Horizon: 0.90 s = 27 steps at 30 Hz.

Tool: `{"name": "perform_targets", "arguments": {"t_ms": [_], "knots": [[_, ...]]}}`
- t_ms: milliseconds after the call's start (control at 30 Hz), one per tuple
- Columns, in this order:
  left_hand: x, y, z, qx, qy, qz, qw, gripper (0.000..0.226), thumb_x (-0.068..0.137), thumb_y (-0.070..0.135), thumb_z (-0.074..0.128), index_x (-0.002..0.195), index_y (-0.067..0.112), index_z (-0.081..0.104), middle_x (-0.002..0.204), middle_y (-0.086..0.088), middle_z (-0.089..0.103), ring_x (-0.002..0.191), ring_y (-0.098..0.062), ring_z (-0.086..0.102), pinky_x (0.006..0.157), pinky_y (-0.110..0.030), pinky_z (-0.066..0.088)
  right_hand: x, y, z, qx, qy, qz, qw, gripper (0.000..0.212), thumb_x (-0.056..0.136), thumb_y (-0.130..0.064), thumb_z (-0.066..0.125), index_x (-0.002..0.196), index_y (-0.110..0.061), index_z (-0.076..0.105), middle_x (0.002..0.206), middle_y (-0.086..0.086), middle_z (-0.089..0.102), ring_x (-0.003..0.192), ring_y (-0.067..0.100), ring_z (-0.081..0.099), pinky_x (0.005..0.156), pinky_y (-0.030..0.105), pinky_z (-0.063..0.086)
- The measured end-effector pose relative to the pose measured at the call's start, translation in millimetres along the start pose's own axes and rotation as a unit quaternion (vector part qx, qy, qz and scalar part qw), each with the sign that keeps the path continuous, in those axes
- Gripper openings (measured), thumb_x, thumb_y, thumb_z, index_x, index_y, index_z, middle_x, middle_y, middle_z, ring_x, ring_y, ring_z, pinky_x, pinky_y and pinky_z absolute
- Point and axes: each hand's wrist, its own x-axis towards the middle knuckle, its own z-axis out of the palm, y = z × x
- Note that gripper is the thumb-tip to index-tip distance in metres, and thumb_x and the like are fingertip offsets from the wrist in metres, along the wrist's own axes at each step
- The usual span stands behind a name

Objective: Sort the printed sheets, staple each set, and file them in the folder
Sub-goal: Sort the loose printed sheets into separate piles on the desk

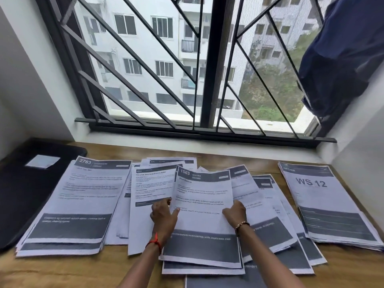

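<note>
Printed sheets with dark header and footer bands lie spread over the wooden table (62, 273). A sheet headed 1563 (202, 204) is on top in the middle. My left hand (164, 214) grips its left edge, thumb on the face. My right hand (235, 214) holds its right edge the same way. A neat pile headed 2763 (83, 204) lies at the left. Another pile marked WS 12 (324, 202) lies at the right. A loose heap (149, 190) fans out behind and under the held sheet. The black folder (25, 192) lies shut at the far left. No stapler is visible.
A white note (42, 161) lies on the folder. The window sill (197, 142) and barred window run along the table's far edge. A dark blue cloth (342, 59) hangs at the upper right. White walls close both sides.
</note>
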Motion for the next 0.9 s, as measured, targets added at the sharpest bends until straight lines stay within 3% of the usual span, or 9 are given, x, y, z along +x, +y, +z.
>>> {"name": "perform_targets", "arguments": {"t_ms": [100,200,267,400,533,633,767,900], "knots": [[-3,0,3,0.005,0.011,0.045,0.999,0.042,0.080,0.014,0.069,0.119,0.005,0.056,0.126,-0.016,0.053,0.125,-0.032,0.038,0.103,-0.044,0.029,-3,-3,1,0.032,0.003,0.004,0.999,0.028,0.075,0.004,0.055,0.102,0.008,0.060,0.105,0.018,0.065,0.100,0.033,0.060,0.074,0.026,0.044],[-5,0,6,0.018,0.002,0.059,0.998,0.048,0.084,0.017,0.066,0.127,0.005,0.050,0.138,-0.016,0.043,0.134,-0.032,0.030,0.109,-0.045,0.022,-6,-4,-8,0.093,0.031,0.019,0.995,0.020,0.078,0.008,0.049,0.087,0.004,0.066,0.091,0.017,0.067,0.086,0.031,0.061,0.070,0.026,0.042],[-7,-1,6,0.001,0.012,0.053,0.998,0.043,0.086,0.019,0.064,0.125,0.007,0.051,0.137,-0.015,0.045,0.130,-0.032,0.035,0.106,-0.045,0.027,-7,-5,-23,0.108,0.069,0.048,0.991,0.017,0.081,0.007,0.046,0.079,0.002,0.062,0.084,0.018,0.061,0.079,0.030,0.056,0.067,0.028,0.039],[-9,-3,1,0.031,-0.008,0.021,0.999,0.047,0.087,0.022,0.061,0.129,0.009,0.045,0.133,-0.012,0.046,0.122,-0.031,0.038,0.099,-0.043,0.033,-3,10,-63,0.116,0.181,0.112,0.970,0.030,0.086,-0.001,0.048,0.108,0.016,0.058,0.117,0.031,0.059,0.107,0.044,0.056,0.085,0.039,0.045],[-8,-7,-2,0.051,-0.035,0.010,0.998,0.051,0.085,0.021,0.064,0.131,0.010,0.043,0.129,-0.012,0.047,0.120,-0.030,0.040,0.097,-0.043,0.034,-7,28,-96,0.102,0.224,0.171,0.954,0.038,0.086,-0.008,0.050,0.116,0.015,0.052,0.124,0.035,0.051,0.111,0.048,0.052,0.089,0.046,0.044],[-6,-4,-2,0.046,-0.031,0.003,0.998,0.048,0.083,0.017,0.066,0.127,0.010,0.049,0.126,-0.012,0.051,0.119,-0.030,0.042,0.096,-0.043,0.035,-12,41,-110,0.128,0.250,0.183,0.942,0.034,0.085,-0.004,0.049,0.111,0.019,0.053,0.120,0.037,0.054,0.109,0.048,0.054,0.082,0.043,0.044],[-9,3,-2,0.122,-0.013,0.018,0.992,0.047,0.085,0.019,0.063,0.128,0.008,0.047,0.130,-0.014,0.043,0.120,-0.032,0.036,0.095,-0.041,0.036,-18,51,-119,0.166,0.266,0.189,0.931,0.029,0.086,-0.001,0.047,0.104,0.021,0.054,0.116,0.039,0.055,0.106,0.050,0.054,0.084,0.046,0.044],[-23,11,9,0.022,0.008,0.087,0.996,0.031,0.082,0.003,0.064,0.112,0.003,0.058,0.118,-0.017,0.049,0.113,-0.033,0.043,0.090,-0.034,0.038,-20,57,-124,0.165,0.266,0.188,0.931,0.029,0.084,-0.004,0.047,0.100,0.018,0.057,0.113,0.038,0.057,0.103,0.049,0.056,0.082,0.046,0.046]]}}
